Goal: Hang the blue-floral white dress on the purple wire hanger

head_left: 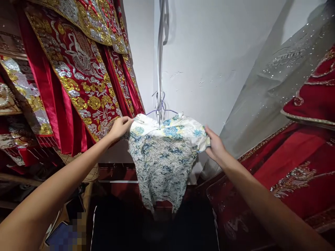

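Cramped little costume room, plain white wall (209, 52) straight ahead and embroidered stuff crowding in from both sides. Red robes with heavy gold and silver embroidery (78, 69) hang on the left, and more red beaded fabric (300, 157) spills in from the right, with a grey sparkly sheet (274, 80) behind it.

Dead center is a small floral dress (163, 157), cream with blue and yellow flowers, hanging on a thin wire hanger (161, 108) that hooks onto a white strap (160, 52) running up the wall. The hem hangs free over a dark area below.

Left hand (120, 127) has its fingers pinched shut on the dress's left shoulder, right up against the edge of the red robes. Right hand (216, 146) has its fingers closed on the right sleeve edge, pulling it slightly outward.

Looks to me like the shoulders are being squared up on the hanger. My two cents on doing that well: keep both pulls even so the collar stays centered on the hook, tug gently because that brocade-type fabric probably creases and snags easily, and watch the left side so it doesn't catch on the metallic embroidery next to it. That wire hanger looks flimsy too, so a lopsided pull could tip it.
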The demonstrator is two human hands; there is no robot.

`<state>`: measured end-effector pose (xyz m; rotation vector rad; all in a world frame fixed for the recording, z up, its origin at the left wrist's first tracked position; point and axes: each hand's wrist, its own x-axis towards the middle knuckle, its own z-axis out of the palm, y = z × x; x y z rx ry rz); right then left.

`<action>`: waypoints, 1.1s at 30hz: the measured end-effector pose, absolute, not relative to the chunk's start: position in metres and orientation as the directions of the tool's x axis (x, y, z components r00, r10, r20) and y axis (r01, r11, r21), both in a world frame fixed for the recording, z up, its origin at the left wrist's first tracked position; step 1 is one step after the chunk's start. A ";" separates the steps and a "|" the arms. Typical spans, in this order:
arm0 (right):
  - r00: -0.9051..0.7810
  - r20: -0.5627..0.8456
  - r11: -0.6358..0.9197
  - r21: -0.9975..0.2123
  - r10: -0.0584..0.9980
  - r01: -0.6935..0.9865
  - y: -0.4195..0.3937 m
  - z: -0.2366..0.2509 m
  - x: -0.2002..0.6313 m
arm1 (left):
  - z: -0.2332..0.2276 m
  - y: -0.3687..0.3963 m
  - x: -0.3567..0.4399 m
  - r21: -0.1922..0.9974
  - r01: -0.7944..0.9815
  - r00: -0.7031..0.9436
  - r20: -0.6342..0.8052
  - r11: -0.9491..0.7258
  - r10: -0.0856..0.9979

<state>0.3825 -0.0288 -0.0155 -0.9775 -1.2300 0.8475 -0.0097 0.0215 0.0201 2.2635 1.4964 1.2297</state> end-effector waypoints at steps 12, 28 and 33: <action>0.345 0.535 0.491 -0.845 0.771 0.212 -0.162 -0.021 0.315 | 0.081 -0.060 0.088 0.676 0.438 0.314 0.502 -0.592 0.806; -0.669 0.113 0.271 -0.953 0.735 0.137 -0.188 -0.063 0.309 | 0.091 -0.114 0.010 0.622 0.655 0.412 0.182 -0.429 0.893; -0.230 0.275 0.251 -0.960 0.934 -0.125 -0.158 -0.075 0.311 | 0.113 -0.054 0.021 0.687 0.668 0.413 -0.020 -0.288 0.910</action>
